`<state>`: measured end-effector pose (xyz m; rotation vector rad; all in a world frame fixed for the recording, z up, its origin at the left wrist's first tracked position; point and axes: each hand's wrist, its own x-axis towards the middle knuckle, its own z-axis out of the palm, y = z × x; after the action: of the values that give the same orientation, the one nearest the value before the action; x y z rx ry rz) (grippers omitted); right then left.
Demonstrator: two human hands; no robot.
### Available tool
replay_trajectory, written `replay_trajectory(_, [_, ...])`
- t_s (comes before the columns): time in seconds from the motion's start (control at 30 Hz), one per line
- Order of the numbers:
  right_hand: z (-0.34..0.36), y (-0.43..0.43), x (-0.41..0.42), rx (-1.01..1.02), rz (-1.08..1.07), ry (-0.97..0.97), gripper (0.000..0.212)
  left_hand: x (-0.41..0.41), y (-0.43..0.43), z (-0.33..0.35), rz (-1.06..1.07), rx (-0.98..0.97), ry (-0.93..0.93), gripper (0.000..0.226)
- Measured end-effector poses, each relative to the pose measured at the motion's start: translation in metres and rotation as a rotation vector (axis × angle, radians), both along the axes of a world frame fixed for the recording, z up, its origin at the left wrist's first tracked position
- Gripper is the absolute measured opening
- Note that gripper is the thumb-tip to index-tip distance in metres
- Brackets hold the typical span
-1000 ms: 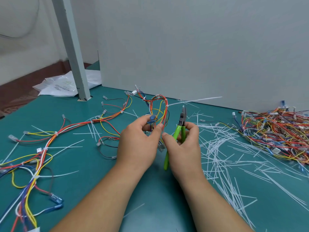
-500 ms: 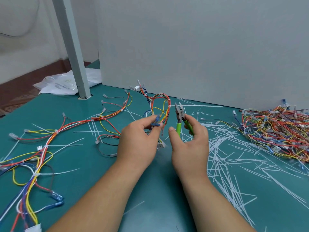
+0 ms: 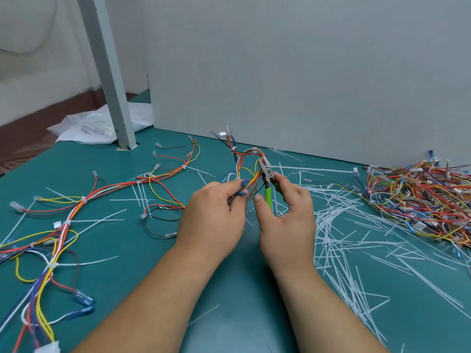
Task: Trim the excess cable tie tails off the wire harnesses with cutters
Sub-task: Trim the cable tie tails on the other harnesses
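My left hand [image 3: 214,215] pinches a looped harness [image 3: 246,164] of thin coloured wires above the teal worktop [image 3: 132,250]; my right hand [image 3: 285,217] grips green-handled cutters [image 3: 266,179], blades at a white tie tail [image 3: 305,169].

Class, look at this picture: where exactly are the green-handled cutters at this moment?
In the head view, the cutters are near centre, held in the right hand, with their tip at the looped harness that the left hand holds up.
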<state>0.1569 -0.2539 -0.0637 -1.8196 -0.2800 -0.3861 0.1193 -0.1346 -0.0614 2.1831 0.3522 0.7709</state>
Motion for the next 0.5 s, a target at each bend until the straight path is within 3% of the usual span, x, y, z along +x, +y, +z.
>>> replay_trajectory(0.2, [-0.0014, -0.0019, 0.0017, -0.042, -0.004, -0.028, 0.047, -0.003, 0.0052, 0.0051, 0.027, 0.08, 0.035, 0.027])
replay_trajectory(0.37, [-0.0033, -0.0023, 0.0048, -0.029, 0.014, -0.031, 0.045, -0.0041, 0.0025, 0.0073, 0.049, 0.008, 0.034, 0.027])
replay_trajectory(0.5, [-0.0044, -0.0025, 0.0081, 0.116, 0.048, 0.009, 0.039, -0.0037, 0.0013, 0.0099, 0.074, -0.074, 0.039, 0.049])
